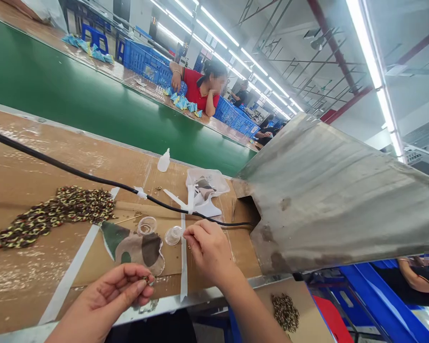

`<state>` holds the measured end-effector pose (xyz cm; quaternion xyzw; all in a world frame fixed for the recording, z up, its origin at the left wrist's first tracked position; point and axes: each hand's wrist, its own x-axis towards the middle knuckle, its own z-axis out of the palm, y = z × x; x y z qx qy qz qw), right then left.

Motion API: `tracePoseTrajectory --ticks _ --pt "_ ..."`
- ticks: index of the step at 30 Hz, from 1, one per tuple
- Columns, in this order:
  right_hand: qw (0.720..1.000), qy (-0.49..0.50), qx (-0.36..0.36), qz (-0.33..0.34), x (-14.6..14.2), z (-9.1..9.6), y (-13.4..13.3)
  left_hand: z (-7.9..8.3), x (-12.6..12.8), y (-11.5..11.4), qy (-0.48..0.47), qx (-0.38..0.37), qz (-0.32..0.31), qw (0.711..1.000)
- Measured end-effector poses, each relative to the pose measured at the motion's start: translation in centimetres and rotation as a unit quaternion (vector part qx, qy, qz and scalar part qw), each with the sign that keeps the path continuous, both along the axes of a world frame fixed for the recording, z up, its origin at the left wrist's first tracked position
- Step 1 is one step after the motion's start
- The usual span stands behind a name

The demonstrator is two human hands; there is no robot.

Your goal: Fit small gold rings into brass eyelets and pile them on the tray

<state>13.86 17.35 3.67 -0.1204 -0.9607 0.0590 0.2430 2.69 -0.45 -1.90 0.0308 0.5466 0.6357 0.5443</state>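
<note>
At the left of the frame lies one long heap (57,214) of dark and yellow patterned pieces, the larger of two. One black cable (103,180) runs from the left edge to an opening in the metal box (343,190). Low and left of centre, the left hand (116,293) has thumb and forefinger pinched on one small piece (148,280), its other fingers curled. Just above it, one camouflage cloth (128,243) lies flat on the cardboard (136,166), with one thin stick (128,219) by its upper edge. Two clear cups (173,235) sit at the cloth's upper right. Higher up, one white bottle (163,160) stands near the green belt (93,90). At the centre, the right hand (214,250) has thumb and fingertips drawn close together just beside the right-hand cup; the tips are too small here to tell whether they hold anything. Above it, one white tray (219,181) holds more camouflage fabric (203,188). At the lower right, below the box, lies the second, smaller heap (285,312).
</note>
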Motion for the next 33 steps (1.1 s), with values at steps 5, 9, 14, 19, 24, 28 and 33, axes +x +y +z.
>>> tracePoseTrajectory --ticks 5,9,14,19,24,28,33 --pt "0.997 -0.022 0.069 0.031 -1.2 0.3 0.7 -0.1 0.0 0.1 0.005 0.012 -0.004 1.000" --pt "0.993 -0.037 0.106 0.036 -1.6 0.3 0.9 0.2 0.1 0.2 0.022 0.026 -0.016 0.999" --pt "0.991 -0.063 0.113 0.034 -1.8 0.3 0.9 -0.2 0.2 -0.2 0.026 0.028 -0.028 0.999" --pt "0.989 -0.068 0.124 0.039 -1.9 0.3 0.8 -0.3 0.3 -0.2 0.037 0.038 -0.029 0.998" --pt "0.986 -0.077 0.142 0.053 -1.9 0.4 0.9 -0.5 0.3 -0.2 0.044 0.046 -0.028 0.998" --pt "0.983 -0.098 0.149 0.053 -1.9 0.6 0.9 -0.5 0.2 -0.3 0.040 0.035 -0.037 0.998" --pt "0.979 -0.104 0.165 0.066 -1.8 1.0 0.7 -0.9 0.3 -0.5 0.039 0.045 -0.029 0.998"
